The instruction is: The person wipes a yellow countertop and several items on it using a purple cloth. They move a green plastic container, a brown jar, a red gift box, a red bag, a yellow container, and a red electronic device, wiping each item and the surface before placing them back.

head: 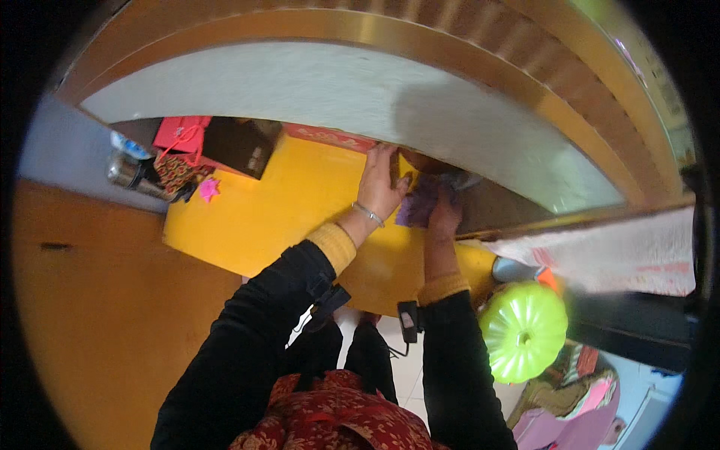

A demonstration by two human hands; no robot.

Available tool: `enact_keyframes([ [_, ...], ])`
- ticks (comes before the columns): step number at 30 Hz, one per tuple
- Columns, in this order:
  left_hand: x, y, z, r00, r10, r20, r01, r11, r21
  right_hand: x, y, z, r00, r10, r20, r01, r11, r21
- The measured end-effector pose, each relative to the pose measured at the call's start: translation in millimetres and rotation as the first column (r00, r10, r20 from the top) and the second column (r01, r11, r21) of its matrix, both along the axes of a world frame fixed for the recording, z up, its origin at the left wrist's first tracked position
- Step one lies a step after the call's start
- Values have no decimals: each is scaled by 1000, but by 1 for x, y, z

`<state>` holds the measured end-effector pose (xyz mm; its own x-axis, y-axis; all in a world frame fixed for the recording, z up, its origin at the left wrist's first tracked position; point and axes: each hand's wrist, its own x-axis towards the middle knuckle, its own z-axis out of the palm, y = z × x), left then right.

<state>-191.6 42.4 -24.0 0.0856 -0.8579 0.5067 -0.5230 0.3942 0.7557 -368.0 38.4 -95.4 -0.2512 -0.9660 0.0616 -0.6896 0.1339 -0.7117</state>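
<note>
My left hand (382,183), with a bracelet at its wrist, reaches over the yellow tabletop (292,208) to the front of a long red box (332,136). Its fingers are spread, and the fingertips touch or nearly touch the box's right end. My right hand (446,211) is closed on a purple cloth (417,205), in the shade under the overhanging cabinet panel. Part of the cloth and the fingers of that hand are dark and hard to make out. A dark round thing lies just beyond the cloth.
A dark box (242,143), a pink gift bag (181,135), a steel flask (125,170) and a pink star-shaped thing (210,190) stand at the left. A pale cabinet panel (315,84) hangs low over the far edge. A green ribbed lid (523,332) is at the right.
</note>
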Motion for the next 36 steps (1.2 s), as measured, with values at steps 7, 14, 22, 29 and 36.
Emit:
enact_keyframes([
  [7, 123, -9, -10, 850, 524, 52, -527, 845, 92, 32, 113, 59, 344, -169, 924, 102, 985, 142],
  [14, 207, -109, -71, 916, 393, -83, -344, 874, 343, 14, 200, 45, 668, -152, 729, 46, 986, 163],
  [22, 211, -159, -122, 919, 372, -133, -263, 827, 497, 8, 246, 69, 645, -377, 665, 122, 909, 398],
  [29, 177, -144, -98, 946, 321, -56, -267, 862, 430, 35, 228, 71, 695, -269, 667, 14, 932, 361],
  [36, 162, -115, -43, 843, 493, -215, -294, 757, 584, 72, 207, 74, 715, -119, 689, -119, 950, 288],
])
